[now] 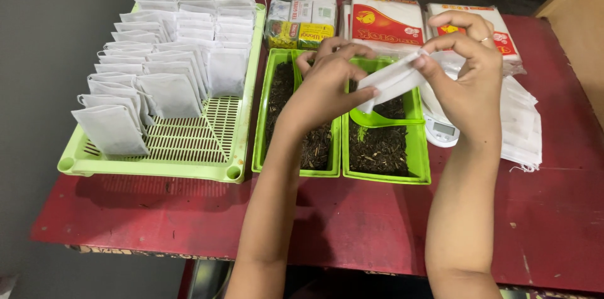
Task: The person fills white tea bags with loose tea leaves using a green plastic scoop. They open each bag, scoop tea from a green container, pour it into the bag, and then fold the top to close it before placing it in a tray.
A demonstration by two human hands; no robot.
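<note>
Both my hands hold one small white filter bag (pixel 396 77) above the right green tray (pixel 420 160) of loose dark tea leaves. My left hand (pixel 328 82) pinches the bag's near end. At its far end, my right hand (pixel 469 69) grips it with fingers curled. A green scoop (pixel 377 119) lies in the right tray under the bag. Beside it on the left sits a second green tray (pixel 259 142) of tea leaves.
A slotted light-green basket (pixel 189 170) at the left holds several rows of filled white bags. Packets of tea (pixel 300 19) and red-and-white packs (pixel 385 22) stand at the back. A small white scale (pixel 441 130) and a stack of empty white bags (pixel 523 126) lie at the right on the red table (pixel 352 223).
</note>
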